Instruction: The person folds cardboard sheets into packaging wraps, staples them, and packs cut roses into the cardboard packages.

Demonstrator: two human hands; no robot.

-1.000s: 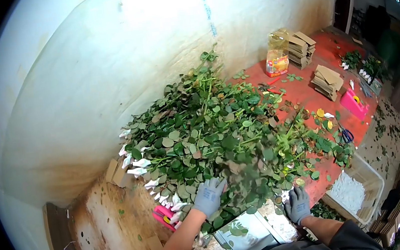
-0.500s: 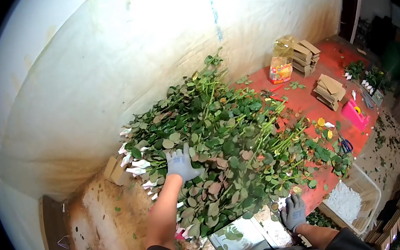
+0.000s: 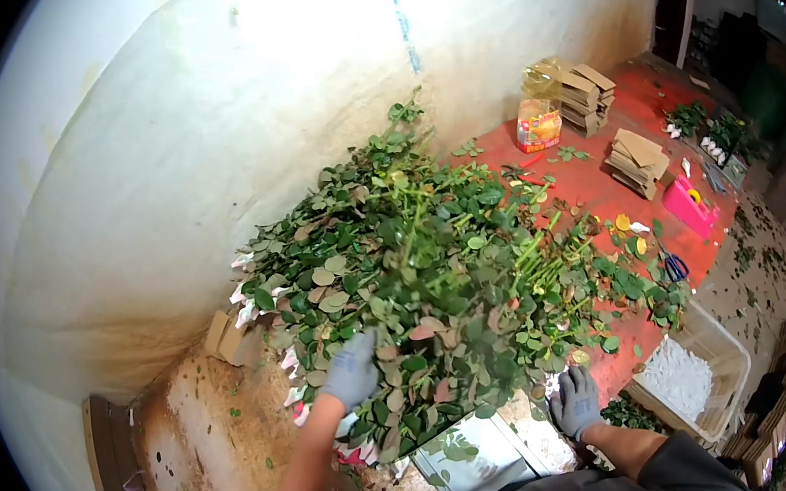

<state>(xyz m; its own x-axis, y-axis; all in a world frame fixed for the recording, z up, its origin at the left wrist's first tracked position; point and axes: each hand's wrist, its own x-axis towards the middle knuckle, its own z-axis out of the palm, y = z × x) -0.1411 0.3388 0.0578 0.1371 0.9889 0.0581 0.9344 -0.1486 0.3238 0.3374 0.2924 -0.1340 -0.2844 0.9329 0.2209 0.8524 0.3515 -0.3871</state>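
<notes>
A large heap of cut rose stems [image 3: 455, 267] with dense green leaves lies before me, white wrapped flower heads [image 3: 245, 310] along its left side. My left hand [image 3: 352, 370], in a grey glove, rests at the heap's lower left among the leaves. Its fingers look stretched out, slightly blurred, with no stem visibly held. My right hand [image 3: 576, 402], gloved alike, lies fingers spread on the table's near edge, beside a pale metal box [image 3: 471, 464] with loose leaves on top.
A red tabletop [image 3: 498, 137] carries a printed bag [image 3: 538, 124], cardboard stacks [image 3: 638, 161], a pink holder [image 3: 689, 206] and dark-handled scissors [image 3: 676, 267]. A plastic crate [image 3: 728, 380] with white material stands at the right. Leaves litter the floor. A pale sheet-covered wall [image 3: 202, 151] rises behind the heap.
My left hand has moved down and slightly left across the heap, and leaves and flower heads near it have shifted. My right hand stays at the table edge. The view has shifted slightly.
</notes>
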